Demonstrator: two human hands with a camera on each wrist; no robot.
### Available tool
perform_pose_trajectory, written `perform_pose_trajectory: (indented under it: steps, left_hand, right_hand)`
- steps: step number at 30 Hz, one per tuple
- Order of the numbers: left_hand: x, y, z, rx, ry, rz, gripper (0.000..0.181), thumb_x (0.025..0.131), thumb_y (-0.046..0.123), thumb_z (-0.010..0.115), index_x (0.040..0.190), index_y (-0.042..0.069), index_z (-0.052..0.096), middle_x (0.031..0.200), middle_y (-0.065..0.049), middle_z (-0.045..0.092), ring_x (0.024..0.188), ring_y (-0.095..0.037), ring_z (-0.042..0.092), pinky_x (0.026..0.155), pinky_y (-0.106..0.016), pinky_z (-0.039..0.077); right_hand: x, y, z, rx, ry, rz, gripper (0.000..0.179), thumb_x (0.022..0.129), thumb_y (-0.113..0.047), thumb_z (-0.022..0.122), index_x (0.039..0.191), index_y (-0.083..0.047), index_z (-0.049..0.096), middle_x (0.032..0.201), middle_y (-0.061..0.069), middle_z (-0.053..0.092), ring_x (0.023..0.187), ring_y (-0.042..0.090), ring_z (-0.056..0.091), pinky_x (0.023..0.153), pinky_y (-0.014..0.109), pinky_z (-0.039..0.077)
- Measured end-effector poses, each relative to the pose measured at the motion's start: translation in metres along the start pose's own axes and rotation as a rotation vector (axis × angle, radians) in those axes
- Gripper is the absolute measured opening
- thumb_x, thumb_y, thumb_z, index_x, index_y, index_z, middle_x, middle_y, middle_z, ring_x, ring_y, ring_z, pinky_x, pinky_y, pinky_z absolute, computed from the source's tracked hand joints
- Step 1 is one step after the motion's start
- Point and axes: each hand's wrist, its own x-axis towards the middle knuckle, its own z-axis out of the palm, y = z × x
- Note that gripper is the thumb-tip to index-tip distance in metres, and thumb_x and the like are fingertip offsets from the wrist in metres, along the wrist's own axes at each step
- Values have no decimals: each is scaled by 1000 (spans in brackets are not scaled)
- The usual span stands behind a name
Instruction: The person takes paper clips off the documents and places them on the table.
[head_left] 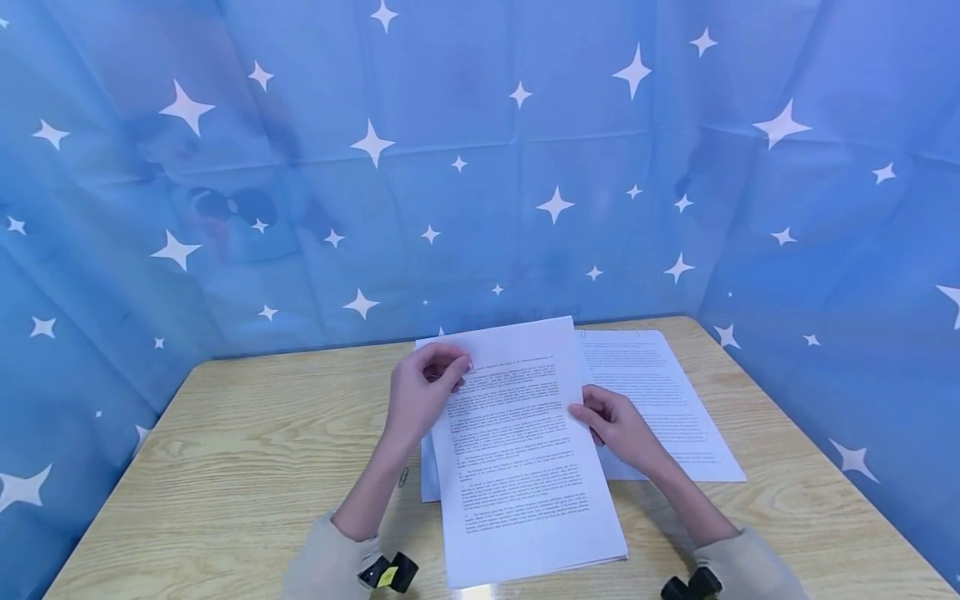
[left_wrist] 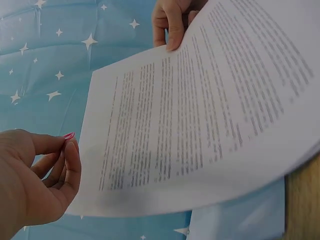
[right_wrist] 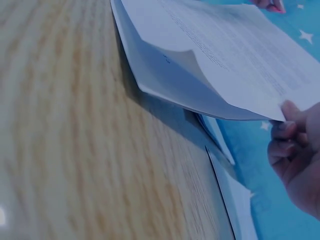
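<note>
Several printed sheets (head_left: 525, 450) are held up off the table as a loose stack, slightly fanned at the lower edge. My right hand (head_left: 617, 423) pinches their right edge between thumb and fingers. At the upper left edge of the sheets is my left hand (head_left: 429, 387), thumb and forefinger pressed together. Between those fingertips the left wrist view shows a small pink paper clip (left_wrist: 69, 135), mostly hidden. In the right wrist view a lower sheet (right_wrist: 165, 65) sags away from the top one (right_wrist: 235, 50).
More printed paper (head_left: 667, 408) lies on the right of the wooden table (head_left: 262, 450), with small clips along its top edge. Another sheet (head_left: 430, 475) lies beneath the held stack. A green paper clip (head_left: 403, 477) is beside my left forearm. A blue starred curtain (head_left: 480, 167) surrounds the table.
</note>
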Motion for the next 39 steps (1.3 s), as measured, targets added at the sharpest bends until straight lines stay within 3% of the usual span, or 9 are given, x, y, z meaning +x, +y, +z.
perform_pose_trajectory:
  steps: [9, 20, 25, 33, 39]
  left_hand:
    - [-8, -8, -21, 70, -9, -35, 4, 94, 10, 73, 95, 6, 74, 86, -8, 70, 74, -20, 65, 67, -26, 56]
    - [-22, -20, -42, 115, -16, -104, 6, 92, 6, 73, 95, 1, 72, 86, -9, 70, 74, -22, 66, 69, -31, 59]
    - [-27, -29, -53, 159, -18, -135, 3, 92, 4, 72, 95, 2, 72, 86, -11, 70, 78, -31, 68, 69, -33, 59]
    - [-37, -40, -72, 265, -53, -190, 3, 93, 6, 72, 95, 3, 73, 86, -13, 70, 74, -26, 66, 62, -28, 54]
    - [-44, -42, -81, 300, -82, -217, 3, 94, 4, 70, 94, 2, 73, 85, -14, 70, 75, -30, 66, 63, -26, 54]
  right_hand:
    - [0, 0, 0, 4, 4, -1, 17, 103, -13, 59, 90, -3, 55, 60, 12, 48, 48, 28, 45, 43, 25, 35]
    - [0, 1, 0, 7, -7, -11, 18, 103, -12, 59, 88, -4, 54, 59, 9, 48, 47, 24, 45, 42, 25, 34]
    - [0, 0, 0, 9, -5, 0, 18, 103, -13, 59, 89, -4, 54, 60, 8, 49, 48, 22, 46, 43, 24, 34]
    - [0, 0, 0, 18, -11, 10, 15, 103, -13, 59, 92, -3, 57, 61, 10, 51, 48, 25, 46, 43, 24, 35]
    - [0, -1, 0, 14, -12, 4, 17, 103, -12, 59, 90, -3, 55, 60, 12, 49, 48, 26, 45, 43, 25, 35]
